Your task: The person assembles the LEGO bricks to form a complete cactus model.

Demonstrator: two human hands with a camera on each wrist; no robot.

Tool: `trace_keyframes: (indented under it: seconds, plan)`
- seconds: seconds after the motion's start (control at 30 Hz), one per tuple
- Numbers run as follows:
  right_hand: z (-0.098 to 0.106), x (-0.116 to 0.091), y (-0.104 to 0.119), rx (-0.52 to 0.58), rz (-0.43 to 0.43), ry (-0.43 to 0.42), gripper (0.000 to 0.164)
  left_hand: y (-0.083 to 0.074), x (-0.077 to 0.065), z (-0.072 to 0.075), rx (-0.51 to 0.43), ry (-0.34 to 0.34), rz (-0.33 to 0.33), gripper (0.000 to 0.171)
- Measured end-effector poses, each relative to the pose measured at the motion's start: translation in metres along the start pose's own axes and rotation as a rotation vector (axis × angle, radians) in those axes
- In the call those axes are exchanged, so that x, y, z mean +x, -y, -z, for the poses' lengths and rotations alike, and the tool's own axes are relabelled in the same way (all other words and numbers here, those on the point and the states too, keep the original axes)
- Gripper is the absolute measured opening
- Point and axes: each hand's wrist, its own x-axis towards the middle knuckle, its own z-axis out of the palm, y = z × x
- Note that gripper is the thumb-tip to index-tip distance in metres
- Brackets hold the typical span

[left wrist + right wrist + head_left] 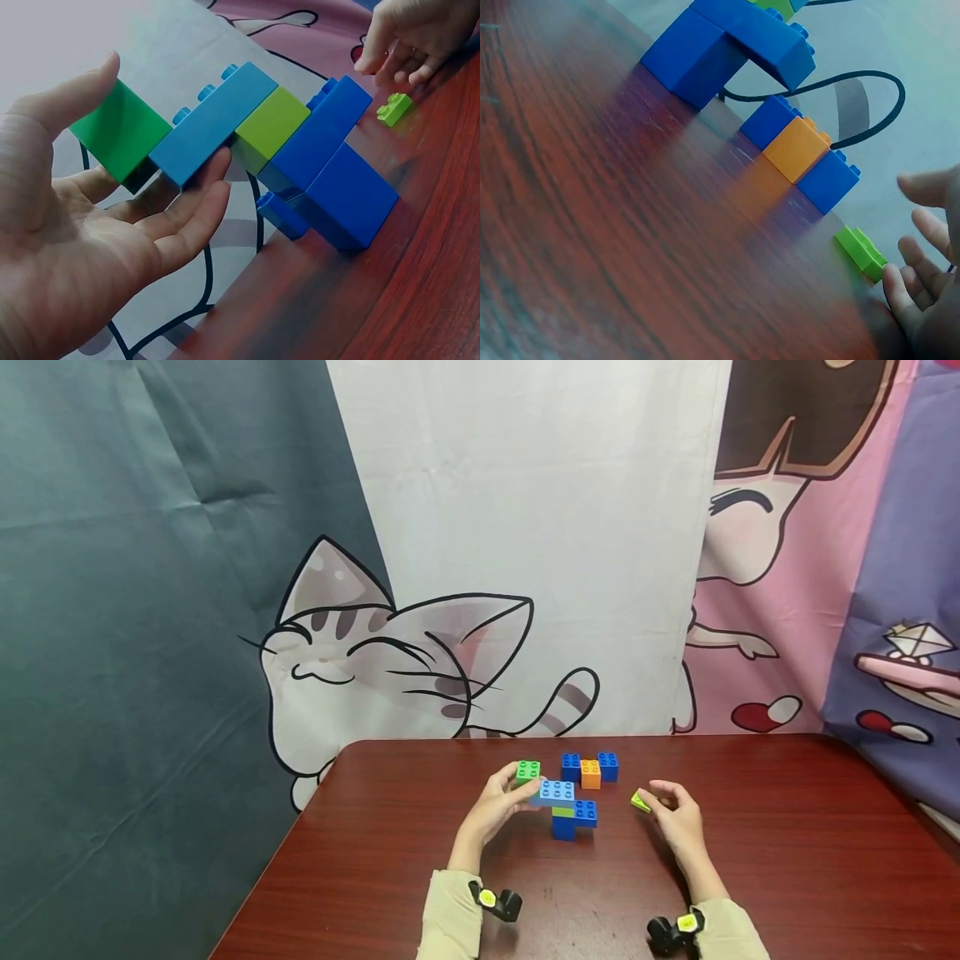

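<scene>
Counter (pixel 360 881), bearing all bricks. Left hand (pixel 492 804) grips the stepped brick assembly (pixel 557 792) at its green and light-blue end, dark-blue base on the counter. Right hand (pixel 681 827): fingers loosely parted. Beyond the assembly, blue-orange-blue brick row (pixel 590 774). Lime brick (pixel 860 253), just beside the right fingertips.

Reddish-brown table (pixel 360 860), cloth backdrop (pixel 555 493) of teal, white and pink, smiling cartoon cat (pixel 360 710)
</scene>
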Motion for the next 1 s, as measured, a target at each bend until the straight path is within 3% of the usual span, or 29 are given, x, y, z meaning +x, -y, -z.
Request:
trace_keyframes:
  seconds: [0.2,0.4,0.73,1.0]
  plan:
    - [0.0025,-0.003,-0.0023,-0.148,-0.006,0.078,0.043,0.0031,-0.0004,0.0006,0.023,-0.009,-0.005,0.047]
    - [0.0043,-0.0022,-0.0053,-0.212,-0.001,0.153,0.049,0.0052,0.0,-0.0001,0.023,-0.006,-0.001,0.045]
    - [0.0038,0.0023,-0.0074,-0.337,0.055,0.116,0.046,0.0028,0.0006,-0.0011,0.019,-0.008,-0.003,0.047]
    - [0.0026,0.0026,-0.0085,-0.36,0.093,0.091,0.041,0.0,-0.0007,-0.0031,0.021,-0.02,0.001,0.043]
